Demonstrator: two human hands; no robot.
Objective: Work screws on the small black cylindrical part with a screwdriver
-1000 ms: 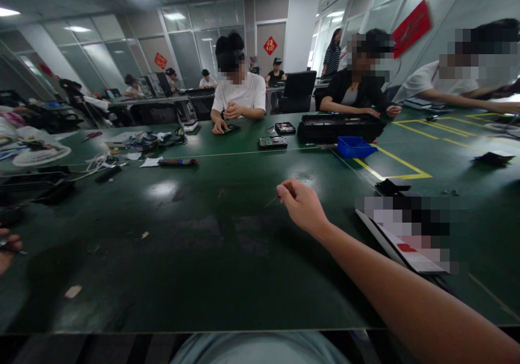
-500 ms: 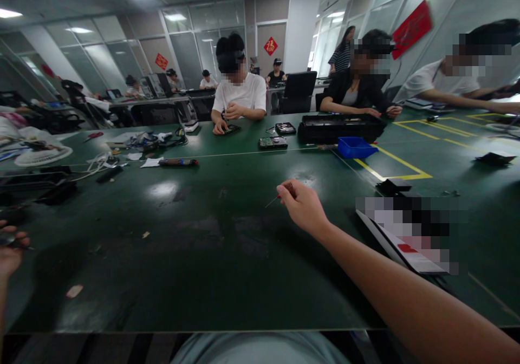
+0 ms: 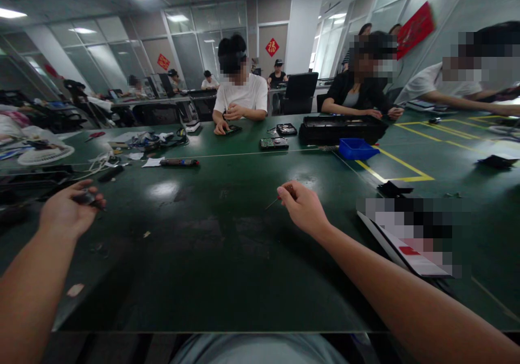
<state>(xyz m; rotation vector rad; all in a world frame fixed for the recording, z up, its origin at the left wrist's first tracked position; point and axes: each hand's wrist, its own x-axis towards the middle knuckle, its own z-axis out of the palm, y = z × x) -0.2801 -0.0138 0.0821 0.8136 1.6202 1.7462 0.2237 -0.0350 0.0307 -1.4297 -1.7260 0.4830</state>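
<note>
Over the left part of the green table (image 3: 195, 277), my left hand (image 3: 65, 212) is closed around a small dark grey object (image 3: 85, 197), partly hidden by the fingers. A thin dark end of it sticks out to the right; its kind is unclear. My right hand (image 3: 305, 209) pinches a small screwdriver (image 3: 273, 203), with red showing at the fingertips. Its thin metal shaft points down and to the left, above the tabletop.
A screwdriver-like tool (image 3: 179, 162) lies beyond my hands. Farther off are a hard drive (image 3: 274, 143), a blue bin (image 3: 357, 149) and a long black housing (image 3: 343, 131). A white panel (image 3: 390, 245) lies right of my forearm. A co-worker (image 3: 241, 96) sits opposite.
My left hand has come in from the left edge, moving up and to the right with the dark grey object. My right hand and its screwdriver have hardly moved.
</note>
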